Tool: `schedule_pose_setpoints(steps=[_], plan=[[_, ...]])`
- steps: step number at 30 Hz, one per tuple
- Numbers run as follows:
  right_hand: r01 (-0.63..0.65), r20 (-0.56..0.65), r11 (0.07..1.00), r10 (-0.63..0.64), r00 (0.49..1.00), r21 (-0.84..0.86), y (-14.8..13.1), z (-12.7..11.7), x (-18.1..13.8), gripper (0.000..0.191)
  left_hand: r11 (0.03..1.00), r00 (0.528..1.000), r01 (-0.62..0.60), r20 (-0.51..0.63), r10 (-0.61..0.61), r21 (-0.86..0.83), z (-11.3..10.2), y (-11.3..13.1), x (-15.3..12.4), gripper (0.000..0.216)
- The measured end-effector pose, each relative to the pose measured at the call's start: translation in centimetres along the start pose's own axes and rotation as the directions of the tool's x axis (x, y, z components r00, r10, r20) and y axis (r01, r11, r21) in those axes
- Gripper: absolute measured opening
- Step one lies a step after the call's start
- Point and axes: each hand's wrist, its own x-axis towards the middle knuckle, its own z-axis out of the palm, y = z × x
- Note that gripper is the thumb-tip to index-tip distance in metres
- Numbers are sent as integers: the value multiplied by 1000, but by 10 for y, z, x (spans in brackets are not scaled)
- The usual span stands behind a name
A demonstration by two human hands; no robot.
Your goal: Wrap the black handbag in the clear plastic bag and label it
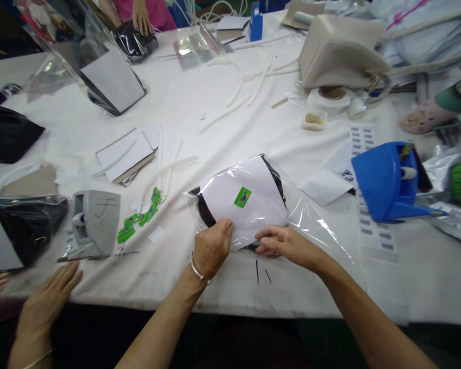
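A black bag (279, 179) lies inside a clear plastic bag (311, 220) in front of me, with a sheet of white paper (218, 192) over it. On top of that sheet sits a small green packet (242, 197) with a colourful print. My left hand (214, 246) is closed at the near left edge, pinching the plastic. At the near right edge my right hand (274, 242) touches the package with loosely bent fingers, apart from one another. What lies under its fingertips is partly hidden.
Left are a grey tape dispenser (100, 220), several green packets (140, 218) and a co-worker's hand (49, 292). Right are a blue tape dispenser (380, 179), a barcode label sheet (372, 230) and a tumbler (441, 105). A beige handbag (338, 51) stands farther back.
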Motion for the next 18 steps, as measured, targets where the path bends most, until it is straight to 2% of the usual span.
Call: schedule_pose_setpoints(steps=[2,4,6,9,12,14,17,18], plan=[[80,-191,997,-74,979,21,3,10,1,42,1000,1000,1,-2,-1,4,1,-1,2,26],[129,-384,990,-139,913,-53,10,18,5,39,1000,1000,18,-19,-17,26,1,-1,3,24],[125,-490,971,-212,845,-205,18,22,11,36,997,998,30,-54,-26,76,3,2,4,21],[83,-524,891,-335,783,-446,26,23,21,31,986,993,40,-114,-21,164,8,5,3,17],[4,-516,744,-466,719,-668,24,22,19,30,975,988,45,-156,-11,216,13,7,3,17],[-27,-507,653,-560,656,-757,16,25,7,23,974,986,45,-169,-7,223,13,7,3,18],[59,-460,562,-729,507,-825,1,36,-15,15,975,987,40,-163,-4,219,13,7,4,18],[130,-416,532,-771,482,-837,-3,40,-19,14,975,987,39,-158,-4,221,12,7,4,18]])
